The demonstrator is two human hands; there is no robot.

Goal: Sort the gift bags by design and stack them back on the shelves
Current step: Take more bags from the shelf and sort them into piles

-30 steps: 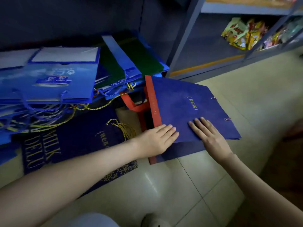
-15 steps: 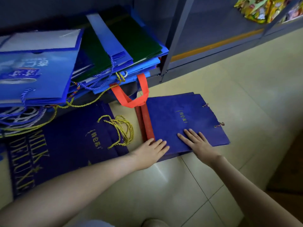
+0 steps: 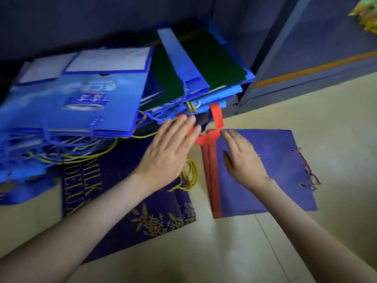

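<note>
A flat purple gift bag (image 3: pixel 273 170) with a red side strip lies on the floor tiles. My right hand (image 3: pixel 242 160) rests on it, fingers stretched toward the red ribbon handle (image 3: pixel 216 123) that hangs from the shelf pile. My left hand (image 3: pixel 171 150) hovers open with straight fingers near that red handle, over a dark navy bag (image 3: pixel 122 201) with gold lettering and a yellow cord. A messy stack of blue bags (image 3: pixel 81 103) and green bags (image 3: pixel 212 58) sits on the bottom shelf.
A grey shelf upright (image 3: pixel 263 58) stands right of the pile, with a yellow-edged shelf (image 3: pixel 316 68) beyond. Snack packets (image 3: pixel 367 15) show at the top right. Beige floor tiles (image 3: pixel 306 242) spread at the lower right.
Both hands have moved up from the purple bag's near edge toward the red handle. My left hand left the bag and now hovers over the navy one.
</note>
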